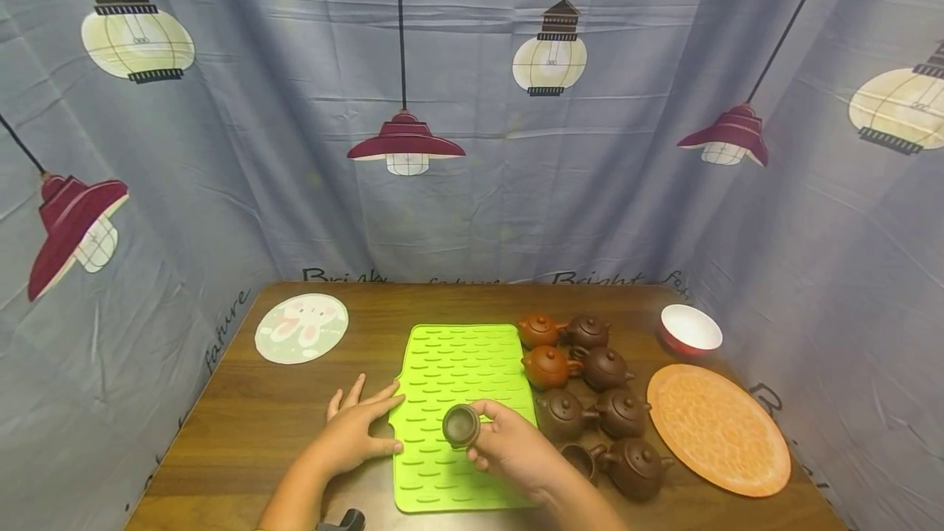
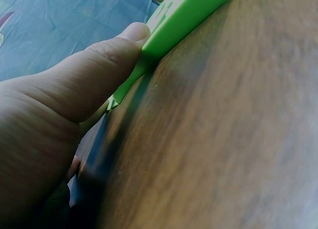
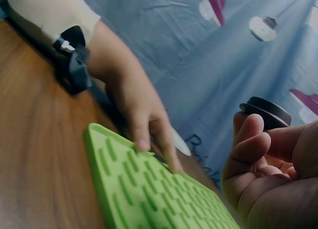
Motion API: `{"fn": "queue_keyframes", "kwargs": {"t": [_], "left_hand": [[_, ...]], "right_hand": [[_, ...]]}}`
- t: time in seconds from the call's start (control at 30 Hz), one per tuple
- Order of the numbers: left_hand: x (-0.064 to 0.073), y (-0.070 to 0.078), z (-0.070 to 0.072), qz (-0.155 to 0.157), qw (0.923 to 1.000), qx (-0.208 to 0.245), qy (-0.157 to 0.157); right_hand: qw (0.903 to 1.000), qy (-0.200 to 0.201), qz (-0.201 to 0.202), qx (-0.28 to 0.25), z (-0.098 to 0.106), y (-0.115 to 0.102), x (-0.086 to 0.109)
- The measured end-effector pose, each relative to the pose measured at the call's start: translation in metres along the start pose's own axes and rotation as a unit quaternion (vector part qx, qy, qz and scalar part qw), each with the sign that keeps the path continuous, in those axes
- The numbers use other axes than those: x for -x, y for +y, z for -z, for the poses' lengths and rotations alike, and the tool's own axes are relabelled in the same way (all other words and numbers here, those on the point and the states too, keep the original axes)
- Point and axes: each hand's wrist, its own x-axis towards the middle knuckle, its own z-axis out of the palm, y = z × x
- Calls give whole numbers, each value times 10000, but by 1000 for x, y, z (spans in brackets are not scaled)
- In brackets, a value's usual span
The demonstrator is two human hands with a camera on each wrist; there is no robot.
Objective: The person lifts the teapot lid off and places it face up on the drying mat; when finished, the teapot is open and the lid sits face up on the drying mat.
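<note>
Over the lower middle of a lime-green ridged mat (image 1: 472, 367), my right hand (image 1: 516, 445) pinches a small dark brown teapot lid (image 1: 461, 426) between thumb and fingers. Its hollow underside faces up; the right wrist view shows the lid's (image 3: 266, 113) raised collar above a wider rim. My left hand (image 1: 361, 431) spreads its fingers at the mat's left edge, thumb and fingertips touching it. The left wrist view shows the thumb (image 2: 107, 65) against the green edge. Right of the mat, beside my right forearm, a brown teapot (image 1: 580, 460) has an open top.
Several brown teapots (image 1: 638, 468) and two orange-brown teapots (image 1: 547, 367) crowd the mat's right side. Further right lie an orange oval placemat (image 1: 719, 430) and a red bowl with white inside (image 1: 690, 329). A round rabbit-print mat (image 1: 302, 329) lies at back left. Curtains (image 1: 472, 220) surround the wooden table.
</note>
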Motion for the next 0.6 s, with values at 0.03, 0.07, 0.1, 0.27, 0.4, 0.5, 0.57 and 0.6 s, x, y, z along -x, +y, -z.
{"fn": "queue_keyframes", "kwargs": {"t": [0.03, 0.07, 0.1, 0.27, 0.4, 0.5, 0.57, 0.6], "left_hand": [[0, 0, 0, -1, 10000, 0, 0], [0, -1, 0, 14, 10000, -13, -7], [-1, -1, 0, 16, 10000, -10, -8], [-1, -3, -2, 28, 10000, -30, 10], [-1, -1, -2, 27, 10000, -34, 29], [-1, 0, -2, 26, 10000, -26, 48], [-1, 0, -1, 26, 10000, -39, 65], [-1, 0, -1, 27, 10000, -41, 66]], "right_hand": [[10000, -29, 1, 8, -3, 2, -2], [10000, -65, -13, 0, -5, 4, -4], [9999, -92, -26, 29, -7, 6, -6], [9996, 25, -156, 220, -17, 17, -17], [9979, 285, -203, 545, -24, 25, -24], [9951, 424, -248, 860, -27, 31, -28], [9932, 424, -278, 1045, -28, 35, -30], [9923, 417, -299, 1123, -29, 37, -30]]}}
